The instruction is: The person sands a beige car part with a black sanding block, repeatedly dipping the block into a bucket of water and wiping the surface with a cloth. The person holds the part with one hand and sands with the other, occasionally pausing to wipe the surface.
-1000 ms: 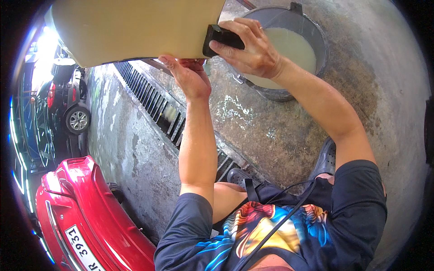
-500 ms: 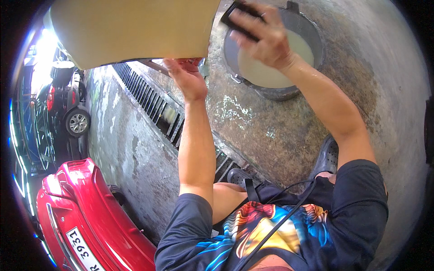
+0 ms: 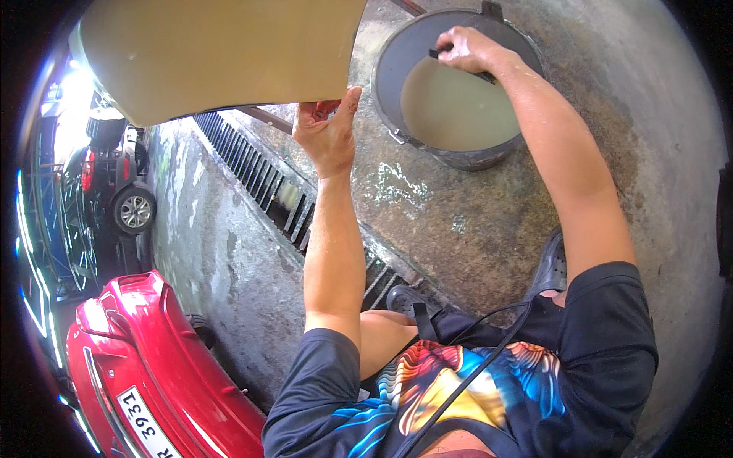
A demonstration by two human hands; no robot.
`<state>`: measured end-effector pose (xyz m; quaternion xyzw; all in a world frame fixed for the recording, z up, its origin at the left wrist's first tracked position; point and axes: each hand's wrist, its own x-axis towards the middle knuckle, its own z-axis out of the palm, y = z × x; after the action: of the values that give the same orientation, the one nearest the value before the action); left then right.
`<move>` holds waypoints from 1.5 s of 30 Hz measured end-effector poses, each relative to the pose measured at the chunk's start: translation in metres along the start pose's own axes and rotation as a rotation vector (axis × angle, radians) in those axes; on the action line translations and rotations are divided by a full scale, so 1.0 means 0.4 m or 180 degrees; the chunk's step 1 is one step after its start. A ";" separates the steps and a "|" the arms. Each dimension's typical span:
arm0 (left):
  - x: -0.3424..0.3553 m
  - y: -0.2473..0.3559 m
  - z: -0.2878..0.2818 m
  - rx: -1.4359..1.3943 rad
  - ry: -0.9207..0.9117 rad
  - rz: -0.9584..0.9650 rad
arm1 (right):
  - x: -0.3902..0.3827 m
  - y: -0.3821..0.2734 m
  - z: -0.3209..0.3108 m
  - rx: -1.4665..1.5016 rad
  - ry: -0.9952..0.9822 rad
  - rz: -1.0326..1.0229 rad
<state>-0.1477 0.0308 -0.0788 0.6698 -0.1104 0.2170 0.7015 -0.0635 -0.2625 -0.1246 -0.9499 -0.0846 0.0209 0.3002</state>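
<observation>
One broad tan panel (image 3: 217, 57) fills the upper left of your view, and your left hand (image 3: 327, 137) touches its lower edge near the right corner, fingertips hidden; whether that grip is firm, I cannot tell. Well apart from it, your right hand (image 3: 469, 52) pinches a mostly hidden black block (image 3: 434, 53) over the dark grey tub (image 3: 391, 76) of cloudy liquid (image 3: 458, 114). Between tub and red car (image 3: 179, 366) runs a slotted drain grate (image 3: 256, 172).
</observation>
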 end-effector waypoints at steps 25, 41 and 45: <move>0.010 0.011 0.013 0.0038 0.0102 0.0139 | -0.036 -0.009 0.078 -0.0480 -0.1564 0.0752; -0.036 -0.028 -0.022 0.0473 0.0548 0.1274 | -0.053 0.025 -0.205 0.1855 -0.0687 0.0741; -0.111 0.018 0.026 0.0790 0.0170 0.1718 | -0.064 0.036 -0.256 0.1492 -0.0790 0.0125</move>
<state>-0.1887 0.0135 -0.0912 0.6910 -0.2387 0.4250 0.5339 -0.0774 -0.3364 -0.0494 -0.8461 -0.0951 0.1621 0.4988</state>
